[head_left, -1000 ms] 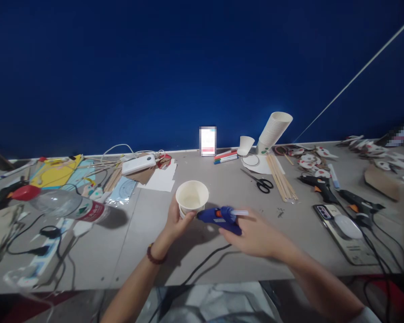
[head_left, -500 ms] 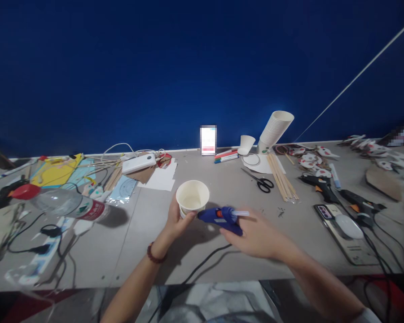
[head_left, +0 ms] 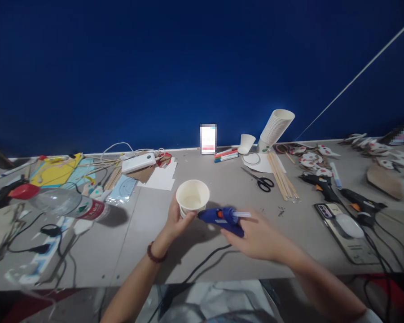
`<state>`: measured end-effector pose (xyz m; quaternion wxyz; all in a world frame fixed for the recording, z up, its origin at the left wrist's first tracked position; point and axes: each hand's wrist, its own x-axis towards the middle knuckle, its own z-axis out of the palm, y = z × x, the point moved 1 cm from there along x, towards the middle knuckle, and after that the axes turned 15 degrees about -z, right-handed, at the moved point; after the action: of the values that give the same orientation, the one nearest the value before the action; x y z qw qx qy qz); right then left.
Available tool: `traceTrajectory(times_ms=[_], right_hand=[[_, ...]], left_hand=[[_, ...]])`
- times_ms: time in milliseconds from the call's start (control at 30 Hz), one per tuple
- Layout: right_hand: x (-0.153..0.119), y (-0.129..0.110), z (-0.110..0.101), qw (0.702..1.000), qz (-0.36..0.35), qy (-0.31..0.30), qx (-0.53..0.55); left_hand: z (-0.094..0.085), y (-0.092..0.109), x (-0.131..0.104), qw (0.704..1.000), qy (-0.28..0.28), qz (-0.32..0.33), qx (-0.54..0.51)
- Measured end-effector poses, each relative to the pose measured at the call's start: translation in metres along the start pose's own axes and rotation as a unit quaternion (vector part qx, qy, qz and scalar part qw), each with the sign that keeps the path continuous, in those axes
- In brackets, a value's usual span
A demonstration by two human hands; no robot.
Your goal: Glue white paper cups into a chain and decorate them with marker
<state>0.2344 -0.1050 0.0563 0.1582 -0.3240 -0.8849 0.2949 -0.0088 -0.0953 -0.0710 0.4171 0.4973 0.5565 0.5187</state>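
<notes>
A white paper cup (head_left: 192, 196) is held upright, its mouth facing me, and a second rim shows just beneath its edge. My left hand (head_left: 177, 220) is closed around the cup's left and near side, thumb at the front. In my right hand (head_left: 256, 237) is a blue hot glue gun (head_left: 220, 216), gripped by its handle. Its nozzle points left and lies at the cup's right side, close to my left thumb; whether it touches the cup I cannot tell. A clear glue stick (head_left: 243, 214) protrudes from the gun's back end.
Behind are a lit phone (head_left: 208, 140), markers (head_left: 226, 155) and stacked cups (head_left: 276, 130). Scissors (head_left: 263, 181), wooden sticks (head_left: 280, 176) and black glue guns (head_left: 363, 205) lie to the right. A plastic bottle (head_left: 63, 202) and a power strip (head_left: 49, 251) are on the left.
My right hand and the glue gun have shifted very slightly to the right and down. My left hand and the cup look the same.
</notes>
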Motion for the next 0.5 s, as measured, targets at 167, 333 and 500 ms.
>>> traceTrajectory(times_ms=[167, 333, 500], right_hand=[[-0.0024, -0.0018, 0.0, 0.999, -0.022, 0.029, -0.006], [-0.0065, -0.005, 0.0049, 0.999, -0.019, 0.017, -0.02], [-0.0097, -0.0076, 0.008, 0.994, -0.039, -0.057, -0.089]], left_hand=[[0.0002, 0.0, 0.0018, 1.0, 0.0, -0.022, -0.014], [0.0017, 0.003, 0.002, 0.999, -0.003, -0.031, -0.026], [0.0035, 0.0076, 0.0021, 0.999, -0.003, -0.035, -0.033]])
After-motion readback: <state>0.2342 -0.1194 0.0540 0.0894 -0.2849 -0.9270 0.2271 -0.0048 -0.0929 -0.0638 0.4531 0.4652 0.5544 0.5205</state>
